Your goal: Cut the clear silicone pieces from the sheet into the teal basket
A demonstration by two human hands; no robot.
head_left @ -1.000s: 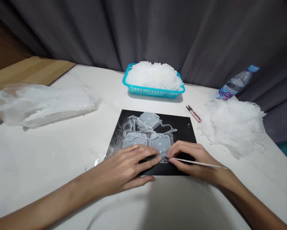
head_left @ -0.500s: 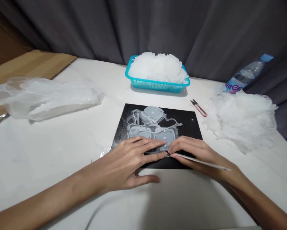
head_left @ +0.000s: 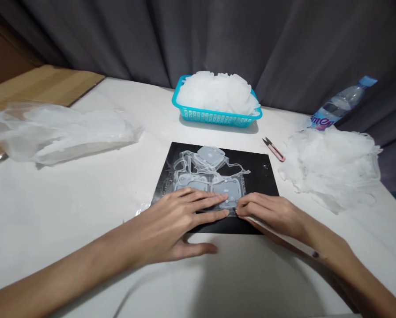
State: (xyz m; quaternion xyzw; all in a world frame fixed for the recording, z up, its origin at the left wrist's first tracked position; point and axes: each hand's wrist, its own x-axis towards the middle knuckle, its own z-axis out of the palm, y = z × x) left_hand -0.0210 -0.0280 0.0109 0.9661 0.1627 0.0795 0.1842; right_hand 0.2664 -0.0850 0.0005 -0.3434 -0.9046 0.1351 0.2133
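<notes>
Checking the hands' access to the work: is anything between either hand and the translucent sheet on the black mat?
Nothing visible. The left hand lies flat with its fingers on the translucent sheet on the black mat. The right hand meets the sheet's near edge at its fingertips. The snips lie off to the right.

basket (head_left: pixel 214 117) behind mat (head_left: pixel 267 176) | snips (head_left: pixel 273 149) right (bottle (head_left: pixel 341 102) beyond)

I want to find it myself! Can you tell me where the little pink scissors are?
Start at the blue basket at the back of the white table. Just in front of its right end, between the black mat and the fluffy white pile, lie the scissors. They are the only pink, pointy thing there.
</notes>
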